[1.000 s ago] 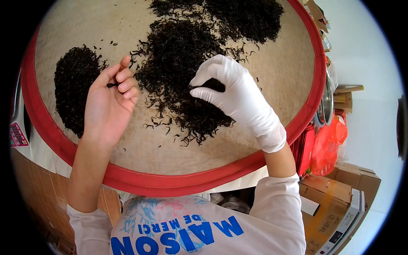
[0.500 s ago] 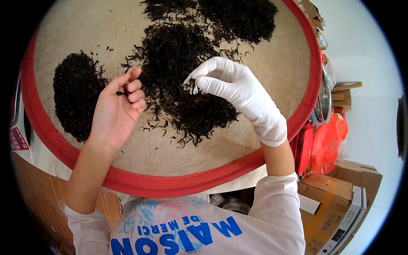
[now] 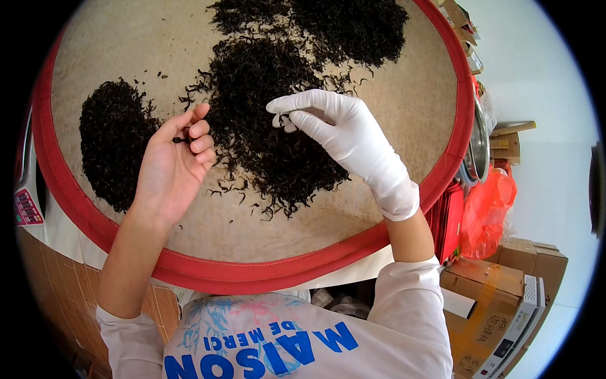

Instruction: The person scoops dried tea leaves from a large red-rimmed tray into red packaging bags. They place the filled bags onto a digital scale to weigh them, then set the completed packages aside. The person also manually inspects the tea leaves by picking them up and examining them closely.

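Orange plastic bag (image 3: 483, 211) beside stacked cardboard boxes (image 3: 505, 284).

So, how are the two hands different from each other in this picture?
The left hand is bare, while the right hand wears a white glove. The left hand is cupped palm-up with a few dark leaves at its fingers, beside the small pile of dark leaves; the right hand pinches a bit of leaf over the large middle pile. Both are above the round tray with the red rim.
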`<state>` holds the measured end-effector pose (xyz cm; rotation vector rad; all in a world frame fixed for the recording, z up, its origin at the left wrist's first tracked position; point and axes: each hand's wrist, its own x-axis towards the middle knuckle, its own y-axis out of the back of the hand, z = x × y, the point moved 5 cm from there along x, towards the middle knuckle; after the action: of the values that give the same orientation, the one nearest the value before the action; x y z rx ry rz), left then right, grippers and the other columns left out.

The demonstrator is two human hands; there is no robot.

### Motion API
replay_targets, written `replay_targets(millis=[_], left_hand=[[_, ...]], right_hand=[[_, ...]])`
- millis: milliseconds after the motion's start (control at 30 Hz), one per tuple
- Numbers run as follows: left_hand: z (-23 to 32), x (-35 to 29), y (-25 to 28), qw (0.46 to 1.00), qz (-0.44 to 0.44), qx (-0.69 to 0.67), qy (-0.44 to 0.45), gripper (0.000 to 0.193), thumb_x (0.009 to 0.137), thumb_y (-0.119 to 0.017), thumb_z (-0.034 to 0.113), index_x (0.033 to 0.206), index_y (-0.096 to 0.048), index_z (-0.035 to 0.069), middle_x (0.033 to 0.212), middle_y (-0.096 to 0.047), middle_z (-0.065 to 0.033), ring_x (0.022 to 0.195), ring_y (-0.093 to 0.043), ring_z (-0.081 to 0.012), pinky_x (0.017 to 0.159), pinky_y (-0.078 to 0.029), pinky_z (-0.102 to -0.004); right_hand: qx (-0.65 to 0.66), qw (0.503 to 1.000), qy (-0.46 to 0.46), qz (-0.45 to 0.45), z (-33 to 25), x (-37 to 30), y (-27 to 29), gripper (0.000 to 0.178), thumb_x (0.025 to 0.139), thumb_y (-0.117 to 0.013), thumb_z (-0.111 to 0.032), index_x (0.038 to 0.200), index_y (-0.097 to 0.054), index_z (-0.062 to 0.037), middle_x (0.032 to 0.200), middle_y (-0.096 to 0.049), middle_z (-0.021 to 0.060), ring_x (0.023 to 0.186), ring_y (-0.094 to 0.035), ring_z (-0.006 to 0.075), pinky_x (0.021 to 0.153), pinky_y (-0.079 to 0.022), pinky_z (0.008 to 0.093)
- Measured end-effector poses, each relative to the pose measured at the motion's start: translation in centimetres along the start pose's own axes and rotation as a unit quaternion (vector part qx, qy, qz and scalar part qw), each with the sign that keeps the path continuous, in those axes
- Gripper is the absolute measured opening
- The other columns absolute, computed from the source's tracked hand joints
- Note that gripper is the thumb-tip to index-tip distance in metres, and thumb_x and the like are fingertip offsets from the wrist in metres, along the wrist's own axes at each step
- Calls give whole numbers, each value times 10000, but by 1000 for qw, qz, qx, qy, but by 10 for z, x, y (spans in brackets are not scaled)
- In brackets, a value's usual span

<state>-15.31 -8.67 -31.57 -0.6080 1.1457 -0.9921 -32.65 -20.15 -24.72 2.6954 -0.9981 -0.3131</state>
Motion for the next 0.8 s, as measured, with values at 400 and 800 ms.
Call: replay_targets(millis=[400,800], left_hand=[[-6,-1,-3,999,6,29,30,186,990,-486,167,1091,-558,29,759,-452,19,644,-432,-89,576,-394,-224],[-19,-6,-13,994,-29,70,80,308,969,-504,202,1147,-572,-40,969,-596,-79,903,-601,-161,819,-531,-277]], right_hand=[[-85,995,30,53,-8,-3,3,163,896,-635,-65,1042,-703,-41,869,-697,31,773,-604,87,725,-501,237],[69,997,26,9,-9,-1,-6,201,908,-623,-43,1099,-681,-22,970,-708,49,901,-637,104,841,-503,249]])
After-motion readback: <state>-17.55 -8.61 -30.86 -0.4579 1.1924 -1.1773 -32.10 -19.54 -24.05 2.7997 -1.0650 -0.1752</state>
